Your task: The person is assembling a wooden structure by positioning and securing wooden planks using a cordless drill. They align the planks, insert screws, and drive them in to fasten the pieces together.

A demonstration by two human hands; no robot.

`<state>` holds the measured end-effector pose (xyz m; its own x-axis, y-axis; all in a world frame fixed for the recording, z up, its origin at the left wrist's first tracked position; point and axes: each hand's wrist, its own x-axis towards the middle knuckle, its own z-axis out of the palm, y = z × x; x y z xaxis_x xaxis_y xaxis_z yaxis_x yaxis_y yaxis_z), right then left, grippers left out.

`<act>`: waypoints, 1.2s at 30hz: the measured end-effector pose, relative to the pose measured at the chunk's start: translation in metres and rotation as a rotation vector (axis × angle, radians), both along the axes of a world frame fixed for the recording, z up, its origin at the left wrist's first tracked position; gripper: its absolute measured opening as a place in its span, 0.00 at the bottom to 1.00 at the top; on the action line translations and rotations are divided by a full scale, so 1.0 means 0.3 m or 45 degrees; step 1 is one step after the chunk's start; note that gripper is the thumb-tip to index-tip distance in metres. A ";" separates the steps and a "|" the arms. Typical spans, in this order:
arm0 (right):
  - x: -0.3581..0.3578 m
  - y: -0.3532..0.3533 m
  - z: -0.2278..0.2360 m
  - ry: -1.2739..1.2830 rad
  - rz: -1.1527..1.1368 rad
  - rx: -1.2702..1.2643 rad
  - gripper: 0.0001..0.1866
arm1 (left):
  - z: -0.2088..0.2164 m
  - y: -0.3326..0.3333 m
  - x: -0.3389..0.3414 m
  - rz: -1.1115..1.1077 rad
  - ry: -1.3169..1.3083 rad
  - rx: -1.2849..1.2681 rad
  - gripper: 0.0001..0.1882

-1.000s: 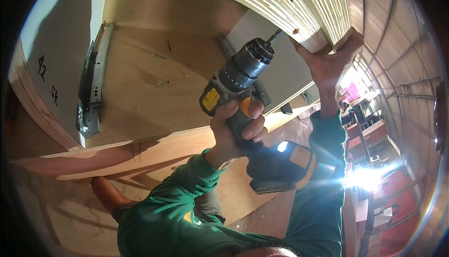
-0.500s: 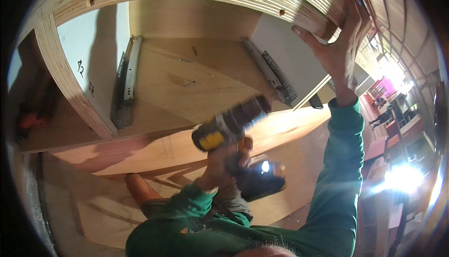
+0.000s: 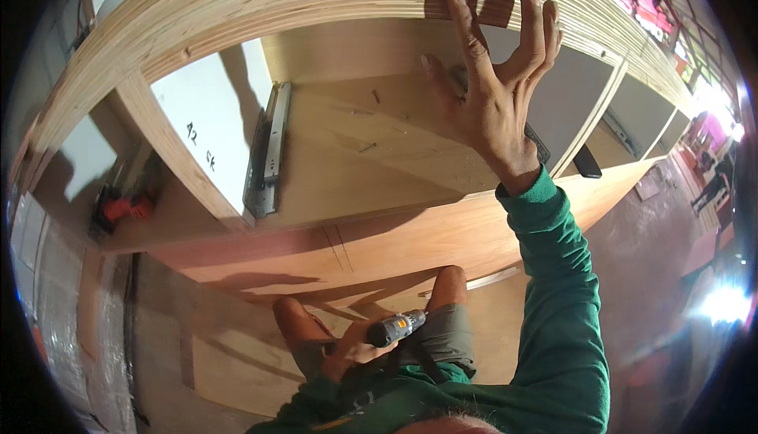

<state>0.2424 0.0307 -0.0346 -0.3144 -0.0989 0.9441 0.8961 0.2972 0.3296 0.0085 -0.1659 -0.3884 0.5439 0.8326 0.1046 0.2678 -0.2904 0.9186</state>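
Down by my lap, my left hand point(image 3: 347, 353) is closed round the grip of a black and yellow cordless drill point(image 3: 396, 328), its nose pointing right. Up at the cabinet's front, my right hand point(image 3: 505, 90) has its fingers spread, the tips at the layered plywood edge point(image 3: 316, 0); it grips nothing that I can see. Several loose screws point(image 3: 367, 147) lie on the panel inside the open bay point(image 3: 332, 181). A metal drawer slide point(image 3: 272, 150) is fixed to the bay's left wall, and another slide point(image 3: 537, 143) shows partly behind my right wrist.
A red and black tool point(image 3: 126, 209) sits in the left compartment. Near the right divider a small black object point(image 3: 587, 163) juts over the front board point(image 3: 442, 232). A bright lamp point(image 3: 726, 305) shines at the far right, and a person point(image 3: 714, 185) stands in the distance.
My left hand has lowered the drill from in front of the bay to my lap. My right hand now appears further left along the plywood edge, with fingers spread; the view has shifted.
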 end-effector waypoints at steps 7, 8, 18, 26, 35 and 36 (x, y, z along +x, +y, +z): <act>0.153 -0.011 -0.037 0.312 -0.069 -0.154 0.49 | -0.130 -0.063 -0.046 0.322 0.005 -0.266 0.22; 0.175 -0.010 -0.039 0.337 -0.091 -0.119 0.51 | -0.113 -0.045 -0.050 0.319 0.084 -0.231 0.18; 0.283 -0.030 -0.056 0.554 -0.250 -0.250 0.58 | -0.153 -0.008 -0.065 0.341 0.024 -0.524 0.18; 0.290 -0.044 -0.045 0.654 -0.339 -0.384 0.57 | -0.217 -0.004 -0.061 0.350 -0.042 -0.301 0.13; 0.435 -0.071 -0.031 0.734 -0.350 -0.330 0.53 | -0.230 -0.006 -0.099 0.403 -0.087 -0.442 0.14; 0.444 -0.069 -0.020 0.745 -0.352 -0.322 0.54 | -0.225 -0.004 -0.096 0.417 -0.085 -0.454 0.15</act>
